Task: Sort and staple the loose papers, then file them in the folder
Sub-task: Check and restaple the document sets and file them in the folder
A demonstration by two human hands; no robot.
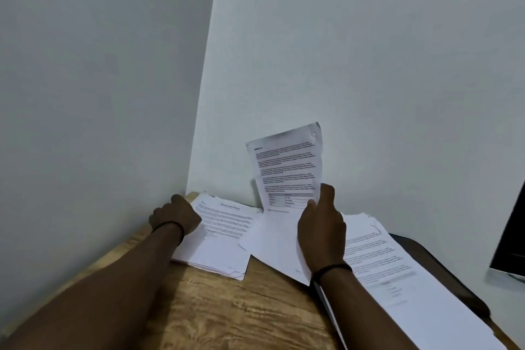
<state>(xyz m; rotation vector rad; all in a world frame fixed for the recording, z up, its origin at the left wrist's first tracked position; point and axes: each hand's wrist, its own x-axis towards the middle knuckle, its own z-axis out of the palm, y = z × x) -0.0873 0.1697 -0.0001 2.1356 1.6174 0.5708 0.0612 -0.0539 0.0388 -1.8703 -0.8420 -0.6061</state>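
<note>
My right hand (321,231) grips a printed sheet (287,167) by its lower edge and holds it upright near the back wall. More sheets (272,239) hang or lie below it. My left hand (174,214) rests curled on the far left corner of a paper stack (218,233) lying on the wooden table (227,312). A second, larger paper stack (397,278) lies to the right, under my right forearm. A dark folder-like object (443,273) sticks out beneath that stack. No stapler is in view.
The table sits in a corner between two white walls (369,65). The dark edge of a screen (511,236) stands at the far right. Bare wood shows between my forearms.
</note>
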